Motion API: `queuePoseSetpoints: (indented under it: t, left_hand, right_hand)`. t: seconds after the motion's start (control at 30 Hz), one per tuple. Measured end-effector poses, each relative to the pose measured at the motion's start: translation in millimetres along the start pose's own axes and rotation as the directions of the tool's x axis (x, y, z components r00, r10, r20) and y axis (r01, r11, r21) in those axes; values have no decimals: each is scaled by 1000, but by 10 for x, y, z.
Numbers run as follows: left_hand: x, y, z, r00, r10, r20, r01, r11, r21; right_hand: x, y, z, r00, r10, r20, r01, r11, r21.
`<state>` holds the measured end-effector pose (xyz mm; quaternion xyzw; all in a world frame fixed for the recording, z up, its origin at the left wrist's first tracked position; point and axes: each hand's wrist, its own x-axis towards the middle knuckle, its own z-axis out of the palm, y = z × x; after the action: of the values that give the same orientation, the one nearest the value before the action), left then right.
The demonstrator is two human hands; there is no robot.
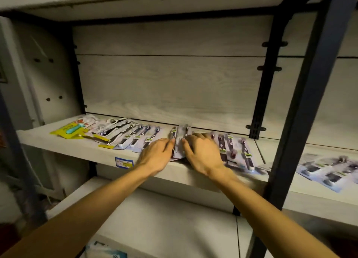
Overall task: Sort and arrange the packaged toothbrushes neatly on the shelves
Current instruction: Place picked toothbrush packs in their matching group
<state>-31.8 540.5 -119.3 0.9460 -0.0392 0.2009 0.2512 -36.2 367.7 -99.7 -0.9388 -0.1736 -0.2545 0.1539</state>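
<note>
Packaged toothbrushes lie in a row on the middle shelf. Between my hands is a grey toothbrush pack, lying lengthwise on the shelf. My left hand touches its left edge with the fingertips. My right hand holds its right edge, thumb against the pack and fingers resting over neighbouring packs. To the left lie blue-carded packs, black-and-white brushes and a yellow pack with a teal brush. More dark-brush packs lie to the right.
A dark metal upright stands at the right front of the shelf. Beyond it, more blue packs lie on the adjoining shelf. A blue price label is on the shelf edge. A lower shelf holds a blue-white packet.
</note>
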Motion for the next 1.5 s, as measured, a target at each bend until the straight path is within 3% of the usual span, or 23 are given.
queuePoseSetpoints:
  t: [0.13,0.23,0.37,0.47,0.63,0.73,1.0,1.1,1.23,1.37,1.5]
  left_hand:
    - [25,-1,-15,996,-29,81,24,998,63]
    - [6,33,-77,990,-21,136,20,1000,12]
    - [-81,14,-215,977,72,202,-39,986,-162]
    - [-196,-20,-333,959,245,142,-232,968,-99]
    - [-496,245,-345,833,549,67,-549,836,-26]
    - [-698,543,-263,717,694,67,-695,719,-12]
    - [-1173,1518,-40,477,872,108,-852,489,-186]
    - [-1270,1923,145,449,887,106,-865,461,-197]
    - [-1274,2453,533,477,868,136,-858,494,-141]
    - [-1041,2935,881,650,730,210,-741,670,-36]
    - [-699,3222,1097,854,470,223,-509,845,166]
  right_hand:
    - [-14,-26,-29,998,19,62,-20,1000,24]
    - [-27,-50,-83,998,36,52,-36,999,8]
    - [-204,-87,-234,995,95,-19,-94,994,53]
    - [-466,-68,-373,994,101,-36,-101,995,2]
    - [-1141,28,-687,994,96,-52,-99,993,-58]
    - [-1555,107,-961,995,78,-68,-88,984,-155]
    - [-2303,576,-1767,960,228,-159,-271,898,-346]
    - [-2530,891,-1956,956,248,-158,-290,886,-362]
    - [-2732,1432,-2145,962,244,-125,-274,879,-392]
    - [-2744,2024,-2297,970,210,-123,-242,876,-417]
    - [-2545,2499,-2313,970,159,-186,-216,915,-341]
